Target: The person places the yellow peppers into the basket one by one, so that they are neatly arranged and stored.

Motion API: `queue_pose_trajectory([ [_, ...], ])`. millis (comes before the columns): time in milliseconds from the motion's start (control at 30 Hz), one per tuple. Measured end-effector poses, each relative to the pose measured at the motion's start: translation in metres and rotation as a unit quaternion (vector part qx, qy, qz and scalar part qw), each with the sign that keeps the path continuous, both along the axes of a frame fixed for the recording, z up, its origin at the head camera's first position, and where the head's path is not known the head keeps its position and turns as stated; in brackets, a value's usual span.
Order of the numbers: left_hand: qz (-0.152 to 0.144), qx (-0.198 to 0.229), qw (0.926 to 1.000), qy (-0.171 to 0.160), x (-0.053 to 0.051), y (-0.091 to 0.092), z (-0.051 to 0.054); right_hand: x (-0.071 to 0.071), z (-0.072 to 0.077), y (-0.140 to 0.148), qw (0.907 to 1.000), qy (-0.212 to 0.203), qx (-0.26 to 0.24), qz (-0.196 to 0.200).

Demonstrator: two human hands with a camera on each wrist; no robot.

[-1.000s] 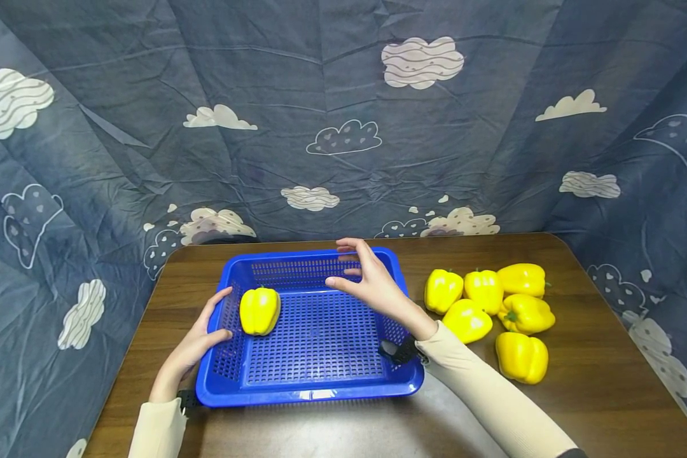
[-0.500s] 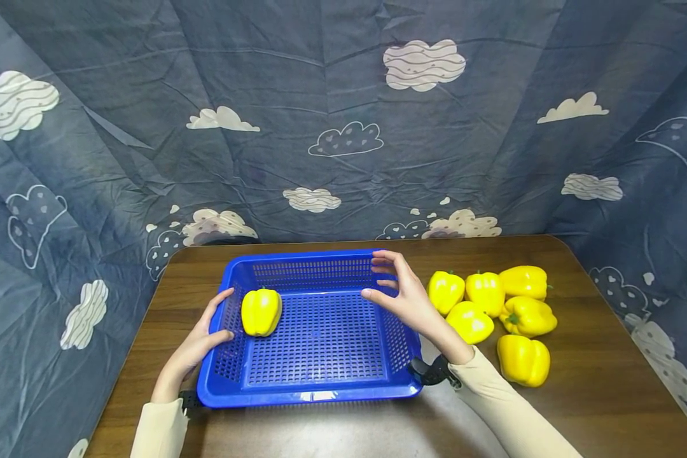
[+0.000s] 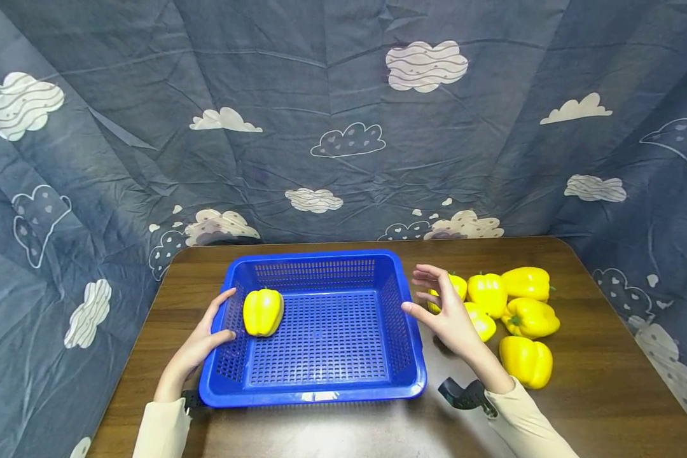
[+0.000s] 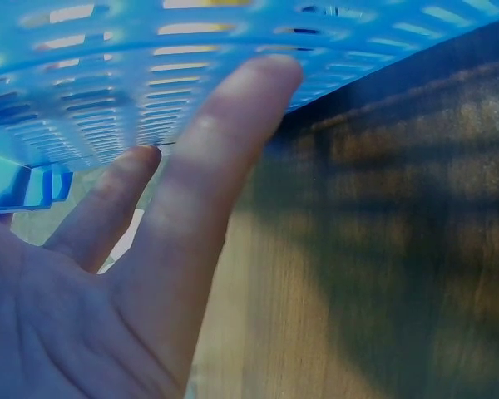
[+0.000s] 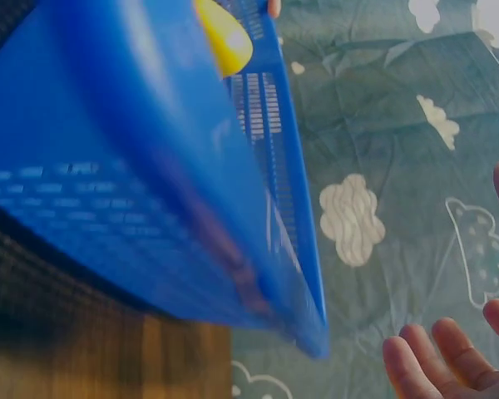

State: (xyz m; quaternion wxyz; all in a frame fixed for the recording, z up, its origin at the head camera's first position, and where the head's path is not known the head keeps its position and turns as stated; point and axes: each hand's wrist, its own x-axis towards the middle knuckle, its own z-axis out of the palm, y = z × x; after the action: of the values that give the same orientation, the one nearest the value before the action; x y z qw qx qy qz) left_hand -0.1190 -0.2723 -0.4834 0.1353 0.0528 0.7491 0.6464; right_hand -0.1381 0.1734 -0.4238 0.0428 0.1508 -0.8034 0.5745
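My left hand point(image 3: 197, 343) rests against the left side of the blue basket point(image 3: 320, 396), thumb and forefinger spread over its rim; the left wrist view has those fingers point(image 4: 195, 166) in front of the slotted wall. Inside the basket, near its left wall, lies one yellow bell pepper point(image 3: 263, 312). Just outside the right rim, my right hand point(image 3: 452, 315) is in the air with fingers apart and holds nothing. It partly covers two yellow peppers point(image 3: 481, 321) of the group on the right.
Several more yellow peppers point(image 3: 525, 361) lie on the brown wooden table point(image 3: 601, 381) to the right of the basket. A dark blue curtain point(image 3: 343, 76) with white clouds hangs behind the table. Below my right wrist, a black wrist camera point(image 3: 460, 393) sticks out beside the basket's corner.
My right hand has moved from over the basket's inside to the right, past its right rim, towards the group of peppers. My left hand and the pepper in the basket have stayed put.
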Motion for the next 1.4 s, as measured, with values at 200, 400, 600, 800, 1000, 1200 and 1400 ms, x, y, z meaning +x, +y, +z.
queue_pose_trajectory([
  [200, -0.002, -0.008, 1.0, 0.004, 0.001, 0.001, 0.0, 0.009, 0.001, 0.017, 0.9994, 0.022, -0.005, -0.026],
  [400, -0.001, -0.004, 1.0, -0.005, 0.0, 0.001, 0.0, 0.019, 0.0, 0.035, 0.9973, 0.029, -0.013, -0.066],
  [600, -0.002, 0.008, 0.9999, -0.007, -0.002, 0.001, -0.002, 0.029, -0.012, 0.055, 0.992, 0.035, 0.028, -0.118],
  [800, 0.0, 0.01, 0.9999, -0.009, -0.002, 0.0, -0.002, 0.039, -0.03, 0.069, 0.9874, 0.031, 0.042, -0.15],
  [1000, 0.001, 0.008, 0.9999, -0.007, -0.002, 0.0, -0.002, 0.047, -0.043, 0.077, 0.9838, -0.022, 0.056, -0.169],
  [1200, 0.004, 0.005, 1.0, -0.004, -0.001, -0.001, -0.002, 0.051, -0.053, 0.08, 0.9815, -0.053, 0.065, -0.172],
  [1400, 0.005, 0.006, 0.9999, -0.006, -0.001, -0.001, -0.002, 0.053, -0.059, 0.08, 0.977, -0.061, 0.08, -0.188],
])
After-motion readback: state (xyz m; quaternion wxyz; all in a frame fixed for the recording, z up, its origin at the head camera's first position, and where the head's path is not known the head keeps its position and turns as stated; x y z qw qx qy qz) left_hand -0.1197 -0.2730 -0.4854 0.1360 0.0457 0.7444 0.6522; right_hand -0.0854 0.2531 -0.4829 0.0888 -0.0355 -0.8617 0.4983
